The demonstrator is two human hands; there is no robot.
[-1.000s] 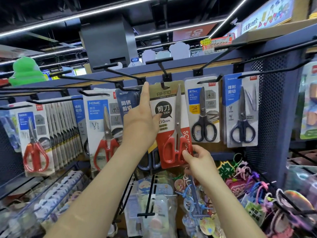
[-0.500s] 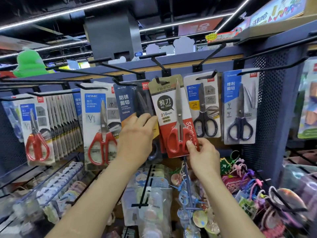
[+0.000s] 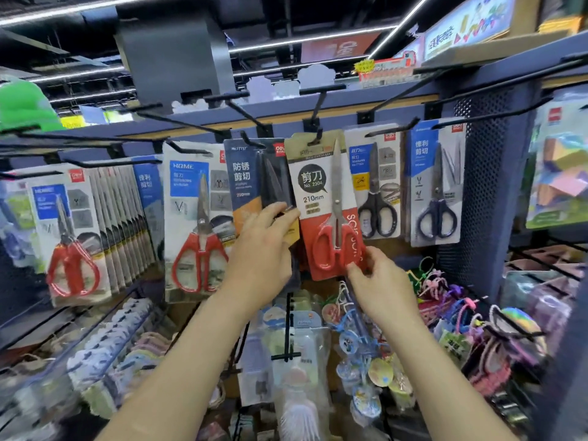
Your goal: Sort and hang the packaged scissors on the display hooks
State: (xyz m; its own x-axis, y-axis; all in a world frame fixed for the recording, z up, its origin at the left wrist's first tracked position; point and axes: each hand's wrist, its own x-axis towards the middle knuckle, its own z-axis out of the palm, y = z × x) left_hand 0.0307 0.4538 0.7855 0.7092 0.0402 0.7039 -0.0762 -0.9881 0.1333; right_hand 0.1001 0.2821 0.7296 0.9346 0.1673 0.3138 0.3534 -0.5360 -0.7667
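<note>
Down from the card's top edge, the left hand (image 3: 264, 249) now rests beside the red scissors pack (image 3: 321, 198). Its fingers lie fairly straight, gripping nothing, on the dark pack (image 3: 248, 186) that touches the red pack's left side. Shop strip lights (image 3: 302, 39) run overhead, and a blue display wall (image 3: 496, 186) stands to the right. The red scissors pack hangs from a black hook (image 3: 316, 135), with the right hand (image 3: 381, 281) keeping its grip pinched on the lower right corner. Just right hangs a black-handled pack (image 3: 377, 186); below, small charms (image 3: 362, 345) dangle.
</note>
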